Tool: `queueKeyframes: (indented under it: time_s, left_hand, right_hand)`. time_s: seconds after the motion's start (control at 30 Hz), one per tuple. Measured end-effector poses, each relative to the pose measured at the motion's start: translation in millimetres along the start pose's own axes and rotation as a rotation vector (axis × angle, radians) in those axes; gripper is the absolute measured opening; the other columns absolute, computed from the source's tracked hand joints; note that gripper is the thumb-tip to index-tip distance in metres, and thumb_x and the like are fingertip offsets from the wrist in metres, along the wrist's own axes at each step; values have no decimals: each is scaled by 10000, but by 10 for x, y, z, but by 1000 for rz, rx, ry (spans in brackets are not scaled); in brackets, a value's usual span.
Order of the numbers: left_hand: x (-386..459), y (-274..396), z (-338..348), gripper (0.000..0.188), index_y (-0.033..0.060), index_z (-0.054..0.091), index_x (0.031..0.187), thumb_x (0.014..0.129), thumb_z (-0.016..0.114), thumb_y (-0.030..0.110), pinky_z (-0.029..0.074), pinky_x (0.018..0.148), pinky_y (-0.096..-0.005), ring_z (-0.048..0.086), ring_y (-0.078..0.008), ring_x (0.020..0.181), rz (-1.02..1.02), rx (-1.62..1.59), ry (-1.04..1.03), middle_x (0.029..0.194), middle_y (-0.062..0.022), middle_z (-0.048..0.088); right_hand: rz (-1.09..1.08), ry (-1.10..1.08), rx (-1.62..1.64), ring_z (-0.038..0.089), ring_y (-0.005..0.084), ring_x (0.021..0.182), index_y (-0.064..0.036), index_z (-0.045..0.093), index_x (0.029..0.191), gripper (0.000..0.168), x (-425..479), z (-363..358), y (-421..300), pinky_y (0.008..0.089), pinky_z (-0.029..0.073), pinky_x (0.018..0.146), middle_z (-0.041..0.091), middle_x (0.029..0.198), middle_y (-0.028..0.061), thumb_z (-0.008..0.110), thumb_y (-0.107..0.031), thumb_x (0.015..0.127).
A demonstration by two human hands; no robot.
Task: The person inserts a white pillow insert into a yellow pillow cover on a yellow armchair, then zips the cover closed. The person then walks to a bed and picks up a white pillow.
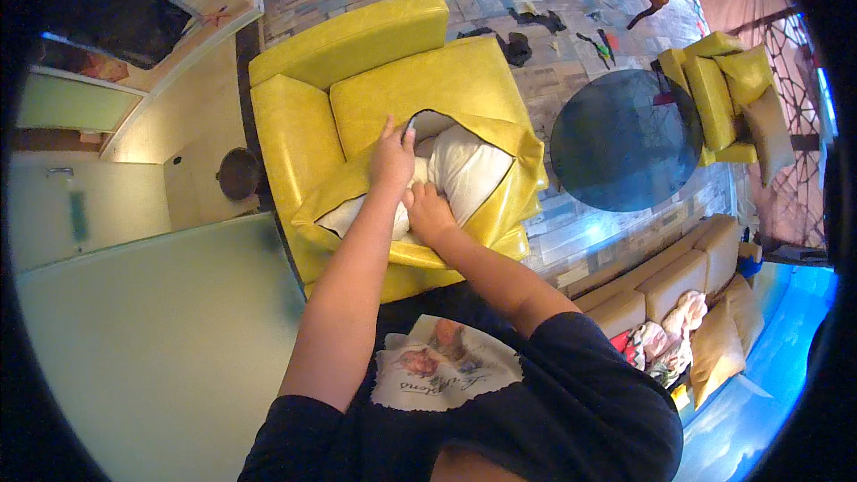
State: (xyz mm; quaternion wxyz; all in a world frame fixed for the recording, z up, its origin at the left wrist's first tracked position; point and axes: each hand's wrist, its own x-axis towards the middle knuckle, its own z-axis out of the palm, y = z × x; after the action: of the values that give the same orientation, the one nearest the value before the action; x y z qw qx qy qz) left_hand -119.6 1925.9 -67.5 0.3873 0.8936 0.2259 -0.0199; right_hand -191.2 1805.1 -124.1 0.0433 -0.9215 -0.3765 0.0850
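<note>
A yellow cushion cover (509,214) lies across a yellow armchair (415,80), its long zipped opening spread wide. Inside it shows a white cushion insert (472,164), bulging on the right and also visible in the left corner of the opening. My left hand (394,159) grips the cover's far edge, its fingers at the zip. Lower and to the right, my right hand (432,214) reaches into the opening, fingers curled on the white fabric. Part of the insert is hidden under the cover and my hands.
Right of the armchair stands a round dark glass table (622,140), with another yellow armchair (713,100) beyond. A brown sofa (669,281) holds crumpled cloths (663,341) and pillows (723,341). Dark scraps (515,47) litter the floor. A round bin (239,174) stands left.
</note>
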Motion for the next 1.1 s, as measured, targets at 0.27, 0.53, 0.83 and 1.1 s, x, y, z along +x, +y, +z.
queueKeyframes:
  time_s: [0.27, 0.53, 0.83, 1.1]
  left_hand:
    - [-758, -172, -71, 306, -29, 673, 1114, 916, 547, 168, 406, 1063, -441, 595, -318, 1170, 308, 240, -180, 1244, -156, 650]
    - [-1081, -325, 83, 352, 37, 666, 1185, 866, 579, 157, 369, 1102, -424, 580, -267, 1212, 404, 127, 23, 1247, -119, 660]
    - [-1099, -406, 42, 376, 53, 664, 1199, 839, 614, 147, 392, 1086, -427, 586, -264, 1208, 432, 66, 19, 1257, -102, 658]
    - [-1141, -331, 47, 342, 66, 687, 1159, 832, 619, 136, 395, 1084, -429, 594, -243, 1195, 449, 153, 55, 1237, -91, 669]
  right_hand:
    - [-186, -70, 461, 618, 339, 1046, -44, 653, 1062, 300, 321, 401, 249, 453, 484, 924, 654, 1101, 192, 601, -195, 808]
    - [-298, 42, 355, 583, 378, 1123, -29, 609, 1179, 426, -31, -66, 323, 461, 424, 1020, 634, 1173, 202, 623, -254, 818]
    - [-307, -14, 482, 584, 343, 1053, -23, 602, 1108, 461, -543, -1148, 662, 418, 469, 923, 612, 1106, 146, 769, -192, 713]
    - [-245, 54, 24, 556, 222, 1022, -144, 597, 897, 224, -956, -1207, 747, 402, 390, 893, 605, 955, 20, 698, -247, 726]
